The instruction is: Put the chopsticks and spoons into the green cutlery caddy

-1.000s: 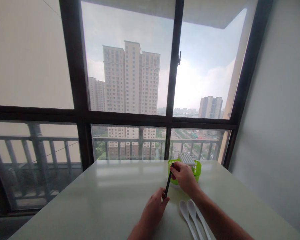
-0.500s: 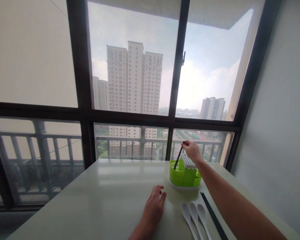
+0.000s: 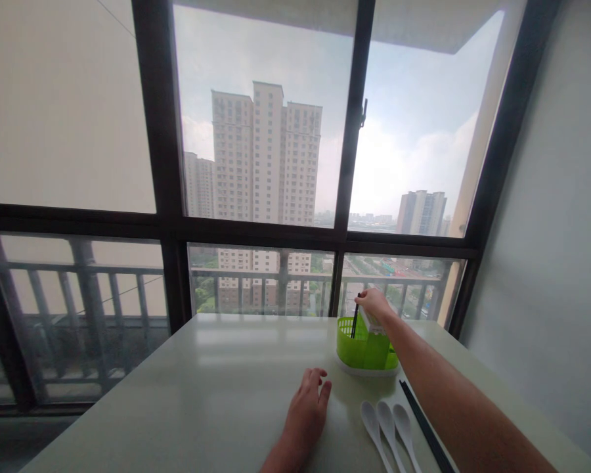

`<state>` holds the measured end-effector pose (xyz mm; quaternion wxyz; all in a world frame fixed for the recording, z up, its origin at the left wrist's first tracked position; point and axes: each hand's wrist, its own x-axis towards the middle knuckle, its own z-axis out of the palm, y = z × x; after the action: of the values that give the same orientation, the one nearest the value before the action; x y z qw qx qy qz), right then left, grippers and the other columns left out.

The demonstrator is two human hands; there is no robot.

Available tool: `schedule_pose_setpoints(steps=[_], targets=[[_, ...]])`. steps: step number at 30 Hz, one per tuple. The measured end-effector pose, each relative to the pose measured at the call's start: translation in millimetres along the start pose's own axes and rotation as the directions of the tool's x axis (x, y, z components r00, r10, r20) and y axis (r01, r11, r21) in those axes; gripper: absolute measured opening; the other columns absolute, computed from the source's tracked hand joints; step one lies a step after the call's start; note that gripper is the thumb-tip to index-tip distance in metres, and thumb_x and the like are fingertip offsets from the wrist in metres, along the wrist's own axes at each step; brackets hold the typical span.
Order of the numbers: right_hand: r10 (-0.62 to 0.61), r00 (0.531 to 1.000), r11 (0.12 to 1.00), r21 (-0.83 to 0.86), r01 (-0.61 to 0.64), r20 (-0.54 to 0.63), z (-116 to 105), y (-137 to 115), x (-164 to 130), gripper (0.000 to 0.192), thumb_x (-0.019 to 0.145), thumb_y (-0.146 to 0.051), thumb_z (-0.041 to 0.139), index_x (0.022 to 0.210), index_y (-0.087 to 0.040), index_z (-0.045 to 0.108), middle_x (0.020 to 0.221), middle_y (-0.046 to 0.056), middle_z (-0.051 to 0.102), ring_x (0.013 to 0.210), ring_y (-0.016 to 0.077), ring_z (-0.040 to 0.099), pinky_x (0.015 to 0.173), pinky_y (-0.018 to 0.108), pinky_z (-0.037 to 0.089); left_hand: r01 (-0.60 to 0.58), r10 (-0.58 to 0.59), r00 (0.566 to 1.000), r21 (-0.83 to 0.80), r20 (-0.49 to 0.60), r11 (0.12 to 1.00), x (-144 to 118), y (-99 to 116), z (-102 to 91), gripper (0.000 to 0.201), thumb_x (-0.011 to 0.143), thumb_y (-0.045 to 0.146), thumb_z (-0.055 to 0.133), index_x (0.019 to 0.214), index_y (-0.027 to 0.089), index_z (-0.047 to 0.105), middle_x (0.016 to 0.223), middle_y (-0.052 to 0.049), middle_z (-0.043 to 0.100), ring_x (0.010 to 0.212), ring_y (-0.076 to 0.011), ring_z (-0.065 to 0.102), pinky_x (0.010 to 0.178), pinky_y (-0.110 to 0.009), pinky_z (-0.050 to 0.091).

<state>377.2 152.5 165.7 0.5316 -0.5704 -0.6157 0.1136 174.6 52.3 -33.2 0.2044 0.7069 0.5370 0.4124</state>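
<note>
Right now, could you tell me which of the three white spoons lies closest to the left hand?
The leftmost spoon: it lies nearest the left hand; the other two lie farther right, toward the black chopstick.

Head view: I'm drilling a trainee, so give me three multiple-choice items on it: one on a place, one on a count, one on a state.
1. Where is the right hand?
A. over the green holder
B. flat on the table
C. on the window

2. How many white spoons lie on the table?
A. one
B. three
C. five

3. How does the left hand show?
A. fisted
B. holding a spoon
C. open, empty

A: it holds a black chopstick into the holder.
B: three lie side by side.
C: fingers spread, holding nothing.
</note>
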Motion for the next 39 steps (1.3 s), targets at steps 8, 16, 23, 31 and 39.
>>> schedule_pose_setpoints(steps=[8,16,23,31,39], targets=[[0.050,0.993,0.994,-0.091,-0.059,-0.106,-31,28,-4,0.033,0.096,-0.040,0.059,0.117,-0.014,0.065,0.112,0.009,0.068,0.097,0.0216,0.066,0.086,0.039,0.054,0.001,0.000,1.000,0.007,-0.004,1.000,0,2,-0.6,0.035,0.102,0.043,0.034,0.114,0.023,0.059,0.118,-0.008,0.061,0.102,-0.0190,0.063,0.093,-0.031,0.046],[0.397,0.891,0.767,-0.613,-0.191,0.219,-83,153,-91,0.031,0.086,-0.045,0.055,0.074,-0.019,0.065,0.070,0.009,0.072,0.059,0.0210,0.068,0.057,0.029,0.044,-0.019,0.019,1.000,-0.019,-0.023,1.000,0,7,-3.7,0.034,0.101,0.042,0.035,0.110,0.022,0.061,0.110,-0.007,0.063,0.098,-0.0197,0.063,0.091,-0.032,0.046],[0.482,0.810,0.641,-0.764,-0.065,0.335,-72,189,-139,0.020,0.073,-0.036,0.070,0.081,-0.018,0.066,0.079,0.009,0.075,0.070,0.0244,0.074,0.054,0.027,0.046,-0.079,0.078,0.997,-0.056,-0.026,0.995,0,7,-5.8,0.032,0.101,0.040,0.037,0.101,0.021,0.063,0.101,-0.007,0.065,0.094,-0.0208,0.062,0.090,-0.032,0.046],[0.423,0.855,0.561,-0.828,0.013,0.300,-60,164,-142,0.023,0.077,-0.010,0.060,0.093,-0.017,0.075,0.101,0.016,0.076,0.097,0.0306,0.074,0.074,0.033,0.054,-0.080,0.079,0.997,-0.049,-0.021,0.996,3,4,-7.7,0.033,0.101,0.040,0.038,0.094,0.021,0.064,0.094,-0.005,0.066,0.088,-0.0202,0.062,0.084,-0.030,0.045],[0.378,0.883,0.537,-0.843,0.037,0.279,-44,154,-146,0.041,0.089,-0.001,0.040,0.097,-0.015,0.078,0.104,0.018,0.076,0.096,0.0275,0.075,0.079,0.034,0.053,-0.090,0.090,0.996,-0.022,-0.004,0.996,3,6,-8.9,0.035,0.101,0.040,0.037,0.090,0.022,0.065,0.090,-0.004,0.065,0.082,-0.0187,0.061,0.080,-0.028,0.044]])
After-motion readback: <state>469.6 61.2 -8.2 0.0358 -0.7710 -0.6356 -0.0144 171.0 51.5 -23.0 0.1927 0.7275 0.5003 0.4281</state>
